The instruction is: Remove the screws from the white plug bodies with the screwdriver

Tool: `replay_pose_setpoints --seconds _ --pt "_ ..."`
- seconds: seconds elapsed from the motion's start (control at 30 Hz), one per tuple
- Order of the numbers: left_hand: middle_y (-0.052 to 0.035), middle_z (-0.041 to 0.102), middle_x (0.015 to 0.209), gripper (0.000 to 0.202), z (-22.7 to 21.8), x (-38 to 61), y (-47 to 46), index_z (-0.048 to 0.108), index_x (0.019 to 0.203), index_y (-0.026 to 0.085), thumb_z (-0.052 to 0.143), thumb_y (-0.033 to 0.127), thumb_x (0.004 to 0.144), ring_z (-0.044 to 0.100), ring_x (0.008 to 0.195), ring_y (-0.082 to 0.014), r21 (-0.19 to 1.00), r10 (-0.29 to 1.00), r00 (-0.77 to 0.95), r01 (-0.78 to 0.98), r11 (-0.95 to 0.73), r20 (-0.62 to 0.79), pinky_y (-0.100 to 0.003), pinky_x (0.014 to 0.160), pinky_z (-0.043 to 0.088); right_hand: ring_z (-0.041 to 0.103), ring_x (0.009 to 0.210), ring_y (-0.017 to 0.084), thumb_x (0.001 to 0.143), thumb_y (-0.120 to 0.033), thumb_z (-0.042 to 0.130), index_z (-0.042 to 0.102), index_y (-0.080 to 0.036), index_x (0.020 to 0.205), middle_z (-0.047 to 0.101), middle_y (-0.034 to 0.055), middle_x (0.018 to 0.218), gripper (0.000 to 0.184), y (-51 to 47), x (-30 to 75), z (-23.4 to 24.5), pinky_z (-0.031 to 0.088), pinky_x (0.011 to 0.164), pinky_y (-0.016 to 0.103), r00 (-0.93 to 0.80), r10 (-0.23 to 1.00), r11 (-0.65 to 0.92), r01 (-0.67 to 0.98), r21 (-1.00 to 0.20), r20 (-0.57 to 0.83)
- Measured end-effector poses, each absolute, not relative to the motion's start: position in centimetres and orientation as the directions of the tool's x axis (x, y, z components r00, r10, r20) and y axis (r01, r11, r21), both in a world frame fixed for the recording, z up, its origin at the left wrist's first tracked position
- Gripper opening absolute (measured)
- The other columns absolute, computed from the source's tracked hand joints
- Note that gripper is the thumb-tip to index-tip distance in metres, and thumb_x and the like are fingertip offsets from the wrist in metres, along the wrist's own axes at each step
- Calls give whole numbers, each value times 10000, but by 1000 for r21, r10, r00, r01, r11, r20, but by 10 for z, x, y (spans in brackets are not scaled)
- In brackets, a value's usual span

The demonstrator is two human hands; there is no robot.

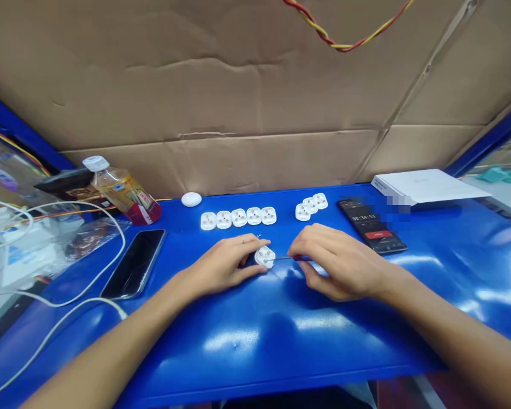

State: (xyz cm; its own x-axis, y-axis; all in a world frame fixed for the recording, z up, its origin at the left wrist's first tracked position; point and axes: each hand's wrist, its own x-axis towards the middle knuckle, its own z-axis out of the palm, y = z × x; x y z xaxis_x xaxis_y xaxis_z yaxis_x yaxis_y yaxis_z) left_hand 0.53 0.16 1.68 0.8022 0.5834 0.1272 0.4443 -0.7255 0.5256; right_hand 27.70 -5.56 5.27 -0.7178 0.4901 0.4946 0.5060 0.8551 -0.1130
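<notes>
My left hand grips a round white plug body on the blue table, its fingers around the near side. My right hand pinches a small screwdriver with a red handle, mostly hidden by my fingers. Its thin metal shaft reaches the plug body's face. Several matching white plug parts stand in a row beyond my left hand. A small overlapping group of them lies beyond my right hand.
A phone showing a timer lies right of the plug parts, below a white box. On the left are a black smartphone, a plastic bottle and white cables. A cardboard wall stands behind the table.
</notes>
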Motion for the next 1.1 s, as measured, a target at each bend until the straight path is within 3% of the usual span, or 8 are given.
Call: replay_pose_setpoints --seconds 0.1,0.2,0.4,0.53,0.77,0.93,1.1 --pt "-79 702 1147 461 16 5 3 584 1440 218 626 409 1023 668 926 -203 521 573 809 436 -733 129 -299 816 522 565 709 196 1041 -247 540 666 -145 1017 692 57 812 163 -55 278 50 464 672 334 -718 492 842 536 -60 492" --pt "-79 699 1102 468 16 5 3 583 1443 210 611 426 1029 662 912 -202 514 570 812 438 -738 126 -302 812 516 525 666 180 1051 -209 519 678 -163 975 668 34 763 182 -54 278 46 422 637 318 -728 469 846 532 -18 500" --pt "-68 678 1063 474 16 5 4 594 1435 202 609 440 1025 632 853 -188 518 573 810 439 -734 125 -294 777 497 549 707 179 1058 -229 521 666 -171 985 666 35 787 172 -54 278 48 452 671 306 -708 451 860 508 -51 543" --pt "-37 632 957 515 16 5 5 558 1484 208 617 426 1022 583 781 -165 542 565 815 419 -728 130 -282 741 477 589 749 172 1063 -313 558 654 -170 1005 676 46 838 181 -57 275 50 487 681 290 -724 468 878 445 -175 506" --pt "-40 630 996 519 19 3 6 583 1467 207 655 421 999 576 797 -152 573 568 808 395 -719 156 -277 750 478 636 788 131 1012 -315 666 640 -184 1015 704 31 891 134 -71 254 39 535 722 250 -697 526 788 183 -588 488" --pt "-43 660 1059 471 21 3 7 625 1420 221 668 412 991 545 724 -128 594 606 769 396 -700 203 -274 726 483 658 828 125 984 -316 698 677 -147 1042 725 56 935 180 -82 239 34 549 771 227 -724 494 752 78 -654 481" --pt "-32 655 957 414 23 4 7 664 1356 196 665 387 989 539 693 -131 591 665 704 433 -680 249 -287 732 487 667 877 137 996 -338 680 684 -148 1087 724 63 973 210 -81 238 28 555 814 239 -768 456 754 66 -653 449"
